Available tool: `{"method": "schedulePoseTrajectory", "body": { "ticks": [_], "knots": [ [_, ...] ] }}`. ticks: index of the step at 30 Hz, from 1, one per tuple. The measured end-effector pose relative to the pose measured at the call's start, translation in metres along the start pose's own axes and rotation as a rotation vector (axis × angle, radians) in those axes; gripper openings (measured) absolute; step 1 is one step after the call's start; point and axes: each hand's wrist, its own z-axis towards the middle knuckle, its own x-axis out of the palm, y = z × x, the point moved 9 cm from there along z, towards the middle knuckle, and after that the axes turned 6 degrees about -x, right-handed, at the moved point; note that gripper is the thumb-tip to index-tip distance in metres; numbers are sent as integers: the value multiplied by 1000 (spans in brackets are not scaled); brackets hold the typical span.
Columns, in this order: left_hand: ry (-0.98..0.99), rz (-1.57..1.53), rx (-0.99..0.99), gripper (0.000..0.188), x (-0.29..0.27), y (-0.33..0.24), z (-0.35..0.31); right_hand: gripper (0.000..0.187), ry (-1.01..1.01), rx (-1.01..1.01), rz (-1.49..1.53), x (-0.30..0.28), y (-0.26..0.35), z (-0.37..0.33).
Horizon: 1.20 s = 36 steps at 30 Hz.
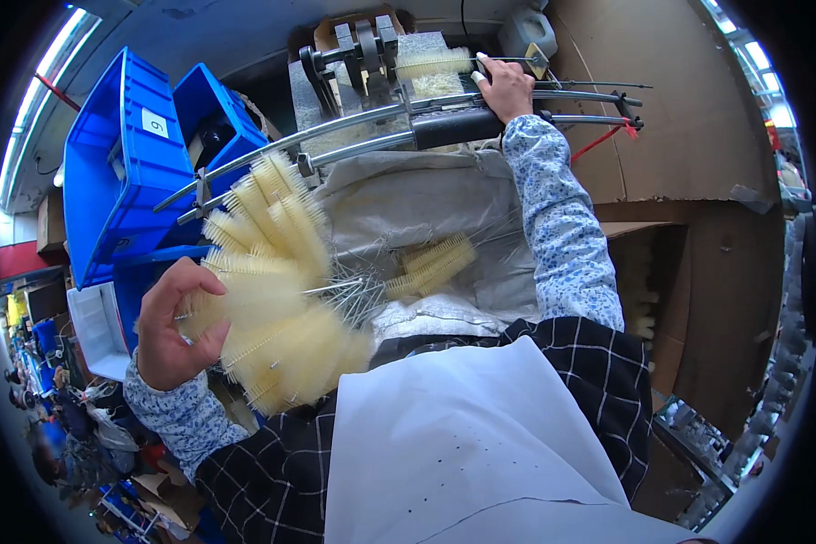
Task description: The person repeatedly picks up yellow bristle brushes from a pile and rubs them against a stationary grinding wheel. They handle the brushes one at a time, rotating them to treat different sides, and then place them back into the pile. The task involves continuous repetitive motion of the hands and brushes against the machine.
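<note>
Just right of the left grip, brushes cluster.

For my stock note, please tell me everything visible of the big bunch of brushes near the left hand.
The bunch of brushes is a loose heap of cream-yellow, cylindrical brushes, fanned out. Thin silvery stems, apparently metal wire, converge at its right side. The bristles look fine; lower ones are blurred. It lies left of the whitish sheet, its top near the metal rails. The left hand curves at its left edge; whether it grips a brush is unclear.
</note>
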Motion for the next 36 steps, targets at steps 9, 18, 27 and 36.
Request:
{"method": "schedulePoseTrajectory", "body": {
  "ticks": [9,18,27,36],
  "knots": [
    [28,-12,31,32,4,-7,7,30,-36,13,83,2,25,2],
    [33,2,22,33,-1,-9,0,19,6,2,127,11,88,3],
    [65,-14,21,33,2,-11,1,18,45,11,80,17,147,5],
    [101,4,51,32,4,-15,6,23,114,29,95,23,130,7]
  ]
}}
